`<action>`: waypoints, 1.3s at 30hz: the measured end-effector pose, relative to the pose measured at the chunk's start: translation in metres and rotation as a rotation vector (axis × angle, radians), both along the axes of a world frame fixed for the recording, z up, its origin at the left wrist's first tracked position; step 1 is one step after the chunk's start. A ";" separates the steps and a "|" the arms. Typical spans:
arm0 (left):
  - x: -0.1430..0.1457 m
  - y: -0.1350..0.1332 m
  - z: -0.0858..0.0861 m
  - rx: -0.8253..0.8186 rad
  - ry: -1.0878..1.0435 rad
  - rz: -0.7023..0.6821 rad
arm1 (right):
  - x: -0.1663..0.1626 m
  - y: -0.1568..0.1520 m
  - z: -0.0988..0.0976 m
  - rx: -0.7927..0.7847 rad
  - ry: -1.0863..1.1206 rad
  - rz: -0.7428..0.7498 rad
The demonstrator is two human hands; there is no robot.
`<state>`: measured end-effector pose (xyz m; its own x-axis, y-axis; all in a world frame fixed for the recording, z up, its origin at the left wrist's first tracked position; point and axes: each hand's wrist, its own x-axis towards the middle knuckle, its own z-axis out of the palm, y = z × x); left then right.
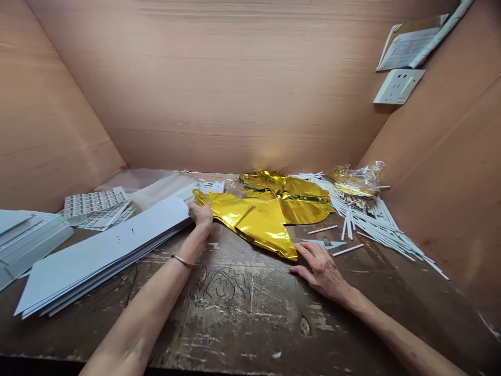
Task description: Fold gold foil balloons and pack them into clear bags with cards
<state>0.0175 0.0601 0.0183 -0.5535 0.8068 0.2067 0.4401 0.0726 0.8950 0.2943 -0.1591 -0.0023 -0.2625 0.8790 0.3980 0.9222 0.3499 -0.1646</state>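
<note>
Head view: a flattened gold foil balloon (pixel 258 222) lies in the middle of a worn, scratched wooden surface (pixel 242 318), stretched from left to right with its lower tip pointing toward the person.

The left hand (pixel 200 214) sits knuckles up at the balloon's left end, touching the foil, with its fingers curled down. Its grip is hidden under the hand, so I cannot tell whether it pinches the foil or only presses on it. A thin bangle (pixel 183 260) circles that wrist.

The right hand (pixel 323 269) lies flat on the surface, palm down. Its grip is wide and holds nothing, and the fingertips meet the balloon's lower tip.

Just left of the left hand, and touching it, is a fanned stack of white cards (pixel 105 250). Further left lie more white sheets (pixel 27 237). Behind the stack are printed label sheets (pixel 94 202) and clear plastic bags (pixel 156 184).

More folded gold foil (pixel 284 187) is piled behind the balloon. To the right a heap of white sticks (pixel 376 222) runs along the plywood wall (pixel 450 172). A few loose sticks (pixel 323 228) lie near the right hand. A crinkled clear packet with gold foil inside (pixel 357 180) rests on the heap.

High on that wall are a white wall socket (pixel 398 86) and some papers (pixel 410 47).
</note>
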 end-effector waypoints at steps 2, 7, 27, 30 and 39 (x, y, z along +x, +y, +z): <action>0.007 -0.025 0.007 0.134 0.229 -0.108 | -0.001 0.001 -0.001 0.020 0.005 0.014; 0.034 -0.102 0.007 0.474 0.977 -1.039 | -0.005 0.007 -0.001 0.055 0.009 0.099; 0.053 -0.110 -0.012 0.546 1.127 -1.090 | -0.003 0.024 0.006 0.253 -0.010 0.234; 0.045 -0.102 -0.004 0.585 0.873 -0.923 | 0.000 0.027 0.003 0.236 0.103 0.282; 0.004 -0.039 0.001 -0.042 -0.311 -0.064 | 0.024 0.024 0.005 0.083 0.535 0.042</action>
<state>0.0217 0.0211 0.0193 -0.5325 0.8464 0.0011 0.1507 0.0935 0.9841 0.3187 -0.1347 0.0023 -0.0384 0.8323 0.5530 0.7021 0.4163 -0.5778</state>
